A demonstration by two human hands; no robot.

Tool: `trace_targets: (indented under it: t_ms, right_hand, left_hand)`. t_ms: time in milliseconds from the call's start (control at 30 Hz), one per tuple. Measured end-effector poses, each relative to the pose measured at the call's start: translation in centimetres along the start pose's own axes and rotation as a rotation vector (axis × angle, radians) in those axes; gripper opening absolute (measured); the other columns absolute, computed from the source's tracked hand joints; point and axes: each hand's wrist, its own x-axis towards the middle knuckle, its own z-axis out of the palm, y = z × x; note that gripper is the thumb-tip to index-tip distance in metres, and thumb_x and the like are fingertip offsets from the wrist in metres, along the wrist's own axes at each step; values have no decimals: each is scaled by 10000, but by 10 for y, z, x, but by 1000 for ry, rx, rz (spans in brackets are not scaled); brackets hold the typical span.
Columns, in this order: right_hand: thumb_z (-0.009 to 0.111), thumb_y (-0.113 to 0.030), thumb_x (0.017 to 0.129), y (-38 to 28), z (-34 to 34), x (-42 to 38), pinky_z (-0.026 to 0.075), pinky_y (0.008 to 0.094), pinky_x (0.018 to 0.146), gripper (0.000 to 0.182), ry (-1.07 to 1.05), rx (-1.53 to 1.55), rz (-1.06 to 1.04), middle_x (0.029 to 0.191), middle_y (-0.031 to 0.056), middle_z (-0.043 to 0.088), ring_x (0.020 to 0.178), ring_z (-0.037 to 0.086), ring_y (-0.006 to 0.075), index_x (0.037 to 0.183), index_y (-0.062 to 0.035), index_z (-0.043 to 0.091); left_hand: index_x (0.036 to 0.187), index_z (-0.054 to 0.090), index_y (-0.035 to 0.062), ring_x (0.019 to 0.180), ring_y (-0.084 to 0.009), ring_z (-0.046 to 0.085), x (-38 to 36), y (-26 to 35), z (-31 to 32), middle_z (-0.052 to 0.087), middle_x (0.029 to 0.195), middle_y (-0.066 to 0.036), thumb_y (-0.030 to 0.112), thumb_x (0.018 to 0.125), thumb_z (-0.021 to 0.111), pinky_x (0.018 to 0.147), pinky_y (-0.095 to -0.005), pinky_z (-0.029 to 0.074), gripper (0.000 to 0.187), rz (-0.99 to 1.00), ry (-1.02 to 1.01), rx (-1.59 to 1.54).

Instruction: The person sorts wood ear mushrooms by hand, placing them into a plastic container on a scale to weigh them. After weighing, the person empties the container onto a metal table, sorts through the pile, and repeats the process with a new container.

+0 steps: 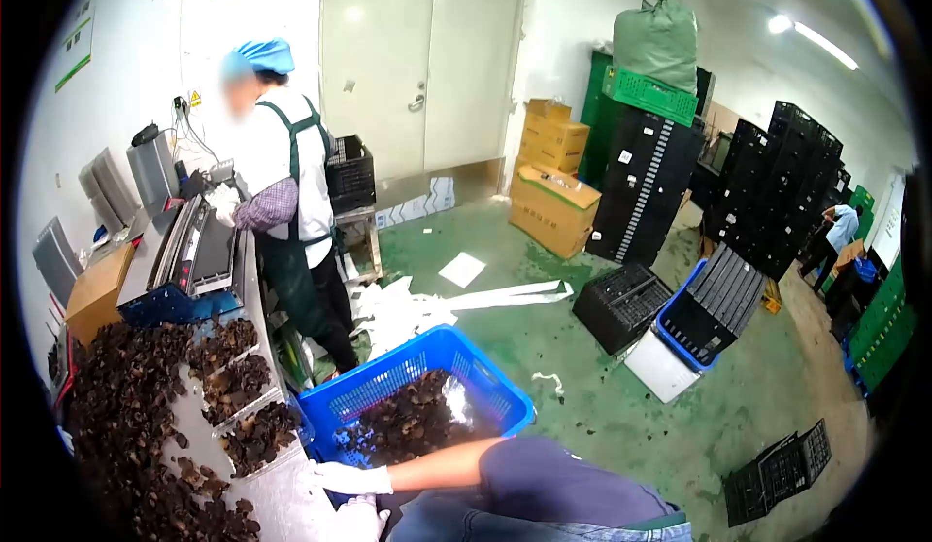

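The right hand (348, 478) is reaching to the worktop (277, 493) beside the blue basket (497, 379), the left hand (361, 521) is lying near; I cannot tell either grip.

Shiny metal table (277, 489); blue plastic basket (495, 382) — rough brown cardboard boxes (553, 207); matt cloth gloves (354, 479)

Cardboard boxes (553, 207) stand beside stacked black crates (645, 187).

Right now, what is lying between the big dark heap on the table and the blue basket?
Three smaller dark portions lie there, along the edge of the table, in the head view.
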Motion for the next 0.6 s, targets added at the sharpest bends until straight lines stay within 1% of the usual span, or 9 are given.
trace_targets:
  t_ms: [33, 67, 133, 233, 300, 367, 467, 533, 600]
  right_hand:
    - [420, -606, 994, 0, 3, -5, 443, 401, 952, 701, 92, -5, 56, 1063, 227, 658, 1025, 606, 312, 1098, 60, 614]
    - [409, -615, 991, -3, -2, -6, 416, 387, 1016, 767, -26, 80, 25, 1134, 262, 653, 1104, 602, 336, 1195, 105, 575]
    - [403, -617, 991, -4, 0, -3, 384, 372, 1063, 797, -10, 17, 65, 1212, 268, 627, 1182, 570, 318, 1253, 123, 542]
    - [420, -618, 979, 5, 17, -1, 294, 383, 1150, 783, 104, 51, -15, 1439, 311, 442, 1388, 391, 359, 1267, 102, 535]
    - [437, -628, 967, 6, 10, -3, 359, 403, 1096, 780, 40, 106, -27, 1349, 317, 517, 1300, 482, 362, 1235, 96, 550]
    - [435, -628, 968, -1, 7, -13, 373, 404, 1082, 797, 51, 83, -13, 1356, 331, 502, 1288, 492, 373, 1238, 115, 539]
    - [430, -638, 965, -16, 1, -19, 403, 412, 1050, 854, 5, 37, 44, 1345, 370, 487, 1247, 518, 418, 1257, 162, 496]
    - [428, -640, 965, 5, 17, -3, 434, 438, 989, 848, 142, 2, -30, 1201, 341, 575, 1138, 575, 418, 1250, 156, 495]
    - [428, -639, 965, 6, 20, -5, 445, 448, 966, 856, 209, -1, -64, 1151, 329, 605, 1097, 596, 416, 1277, 157, 478]
  left_hand:
    - [1003, 700, 58, 801, -302, 686, -2, -1, 1, 707, 895, -154, 400, 785, 734, 738, -428, 531, 407, 2, -3, 2]
    - [1006, 700, 58, 804, -303, 687, -5, -2, 2, 708, 899, -156, 400, 786, 734, 740, -429, 532, 409, 0, -11, -2]
    - [1014, 700, 58, 809, -305, 688, -7, -4, 4, 710, 906, -159, 401, 787, 734, 744, -432, 533, 413, 4, -29, -3]
    - [1024, 700, 58, 817, -308, 690, -10, -8, 8, 712, 917, -164, 402, 788, 734, 750, -436, 536, 419, 15, -30, -1]
    - [1087, 679, 47, 864, -312, 691, -14, -4, -8, 706, 984, -171, 422, 789, 733, 779, -425, 539, 482, -19, -29, -73]
    - [1140, 654, 24, 935, -321, 681, -8, 2, -6, 691, 1054, -187, 433, 797, 726, 840, -430, 533, 538, -35, -206, -9]
    - [1179, 636, 13, 969, -324, 672, -16, 6, 9, 680, 1090, -199, 437, 799, 727, 866, -437, 525, 577, 1, 184, 11]
    - [1192, 630, 9, 981, -325, 669, -13, 4, 18, 676, 1102, -203, 438, 800, 727, 875, -439, 522, 590, 11, 325, 12]
    - [1199, 628, 6, 988, -328, 666, -13, -8, 28, 676, 1106, -205, 438, 805, 724, 885, -441, 517, 592, 11, 133, 4]
